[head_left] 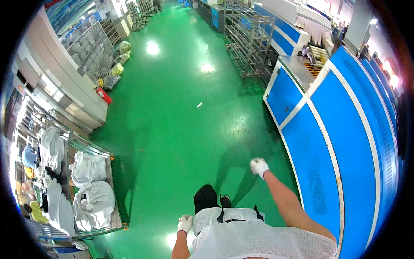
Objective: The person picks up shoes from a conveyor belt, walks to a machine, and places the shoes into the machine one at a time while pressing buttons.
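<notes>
My left hand (185, 223), in a white knit glove, hangs low beside my hip with its fingers curled in. Nothing shows in it, and it touches nothing. My right hand (258, 166), in a matching white glove, is held out ahead on the right above the green floor (172, 125). Its fingers are folded into a loose fist, with no thing visible in them. Closest to this hand is the blue side panel (317, 172) of a long machine, apart from it. A white mesh garment (258, 239) covers my body, and one dark shoe (205, 197) shows in front.
At the left stands a metal cart (113, 190) bearing white cloth bundles (92, 203). A red fire extinguisher (103, 95) is by the wall, with plastic bags (117, 69) beyond. A metal rack (249, 43) stands beside the machines at right. A small white scrap (199, 105) lies mid-aisle.
</notes>
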The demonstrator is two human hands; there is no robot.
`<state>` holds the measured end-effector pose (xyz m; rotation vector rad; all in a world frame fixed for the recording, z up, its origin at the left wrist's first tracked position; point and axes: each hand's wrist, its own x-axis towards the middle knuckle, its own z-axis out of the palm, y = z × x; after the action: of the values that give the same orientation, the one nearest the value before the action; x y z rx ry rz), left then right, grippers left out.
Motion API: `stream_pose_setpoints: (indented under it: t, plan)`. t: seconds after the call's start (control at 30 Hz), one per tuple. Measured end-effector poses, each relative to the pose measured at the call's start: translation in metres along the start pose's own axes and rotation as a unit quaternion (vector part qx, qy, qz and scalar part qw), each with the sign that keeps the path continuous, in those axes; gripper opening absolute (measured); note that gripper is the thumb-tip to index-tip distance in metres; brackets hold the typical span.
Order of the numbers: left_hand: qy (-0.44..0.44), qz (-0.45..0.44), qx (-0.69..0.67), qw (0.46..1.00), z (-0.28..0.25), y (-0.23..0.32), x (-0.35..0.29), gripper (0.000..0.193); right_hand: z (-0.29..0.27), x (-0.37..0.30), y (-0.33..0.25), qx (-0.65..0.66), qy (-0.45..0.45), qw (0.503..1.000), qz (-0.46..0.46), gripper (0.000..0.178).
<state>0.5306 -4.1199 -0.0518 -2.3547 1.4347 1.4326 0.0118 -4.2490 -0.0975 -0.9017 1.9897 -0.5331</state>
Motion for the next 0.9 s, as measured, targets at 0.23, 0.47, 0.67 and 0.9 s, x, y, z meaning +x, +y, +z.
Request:
stream_pose_setpoints:
  t: [0.23,0.47,0.67,0.9]
  plan:
    - [-0.064,0.003,0.116,0.991,-0.034,0.068,0.173,0.047,-0.014,0.145,-0.156,0.002,0.077,0.990,-0.121,0.036]
    - [-0.002,0.038,-0.114,0.993,-0.155,0.257,0.386,0.042,0.021,0.183,-0.103,-0.107,-0.132,0.963,0.210,0.031]
    - [-0.017,0.165,-0.119,0.979,-0.259,0.476,0.527,0.040,0.028,0.231,-0.118,0.219,-0.042,0.894,0.389,0.036]
    - [-0.010,0.230,0.151,0.961,-0.289,0.598,0.678,0.047,-0.012,0.454,-0.255,0.137,-0.004,0.913,0.384,0.035]
